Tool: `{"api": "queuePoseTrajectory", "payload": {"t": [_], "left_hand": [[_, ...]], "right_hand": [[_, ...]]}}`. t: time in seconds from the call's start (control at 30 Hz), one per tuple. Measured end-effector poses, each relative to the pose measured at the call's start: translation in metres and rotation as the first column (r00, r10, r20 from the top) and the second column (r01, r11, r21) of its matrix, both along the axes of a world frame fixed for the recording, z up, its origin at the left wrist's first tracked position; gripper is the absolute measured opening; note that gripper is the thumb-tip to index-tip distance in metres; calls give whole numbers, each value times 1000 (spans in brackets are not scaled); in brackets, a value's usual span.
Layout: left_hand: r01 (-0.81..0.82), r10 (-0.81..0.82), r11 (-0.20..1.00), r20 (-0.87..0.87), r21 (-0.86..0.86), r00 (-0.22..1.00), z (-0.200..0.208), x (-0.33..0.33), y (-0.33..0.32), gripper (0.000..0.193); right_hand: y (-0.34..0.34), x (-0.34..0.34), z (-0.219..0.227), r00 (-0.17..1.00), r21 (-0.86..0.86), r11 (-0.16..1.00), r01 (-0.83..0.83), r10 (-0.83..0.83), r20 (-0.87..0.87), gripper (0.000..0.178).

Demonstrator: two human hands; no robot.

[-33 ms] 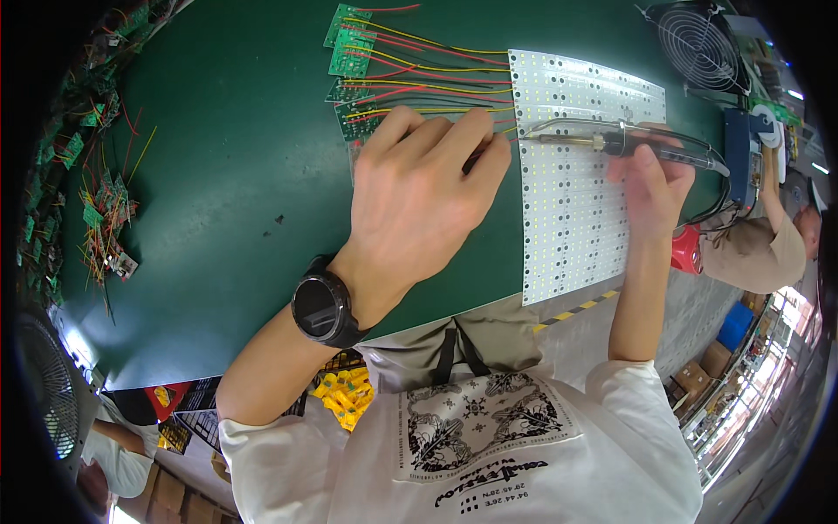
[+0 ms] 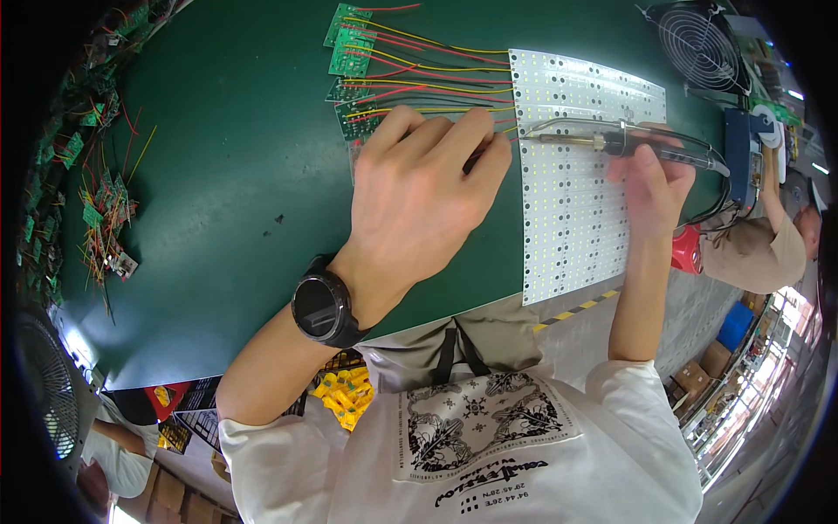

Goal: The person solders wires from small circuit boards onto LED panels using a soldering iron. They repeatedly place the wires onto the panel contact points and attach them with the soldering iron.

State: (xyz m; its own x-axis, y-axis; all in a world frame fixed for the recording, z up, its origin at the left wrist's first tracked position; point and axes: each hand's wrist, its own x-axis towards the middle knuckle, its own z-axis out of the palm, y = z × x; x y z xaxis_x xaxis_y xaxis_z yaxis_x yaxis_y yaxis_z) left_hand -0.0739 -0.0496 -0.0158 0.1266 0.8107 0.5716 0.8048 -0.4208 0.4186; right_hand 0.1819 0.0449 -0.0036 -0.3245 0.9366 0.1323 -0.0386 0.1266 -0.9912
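A soldering iron (image 2: 642, 147) lies in my right hand (image 2: 659, 179), its fingers closed round the handle. The iron's tip reaches the left edge of a white LED board sheet (image 2: 572, 227), where a thin bent tube beside it also ends. My left hand (image 2: 428, 175) is closed in a pinch just left of that edge, on a wire (image 2: 510, 131) whose short end shows past the fingertips. Above it, red, yellow and black wires (image 2: 436, 83) run from small green circuit boards (image 2: 351, 52) to the sheet's edge. My left fingers partly cover the lowest circuit board.
A black fan (image 2: 698, 44) stands at the far right, near a blue box (image 2: 740, 157) with cables. Wired circuit boards (image 2: 109, 214) lie on the green table (image 2: 227, 262) at left, with more piled along its edge. Other people are at both sides.
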Motion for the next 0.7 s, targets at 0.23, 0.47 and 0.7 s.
{"api": "queuePoseTrajectory", "payload": {"t": [0.23, 0.47, 0.7], "left_hand": [[-17, 16, 999, 16, 41, 1000, -4, 0, 2, 16], [-16, 16, 1000, -6, 22, 1000, -3, 0, 1, 16], [-22, 22, 999, -3, 31, 1000, -5, -1, 1, 17]], "right_hand": [[0, -2, 0, 1000, 7, 1000, -7, 7, -18, 24], [-1, 1, -1, 999, 16, 1000, 4, -4, -36, 26], [0, 5, -4, 1000, 25, 999, -22, 22, -3, 29]]}}
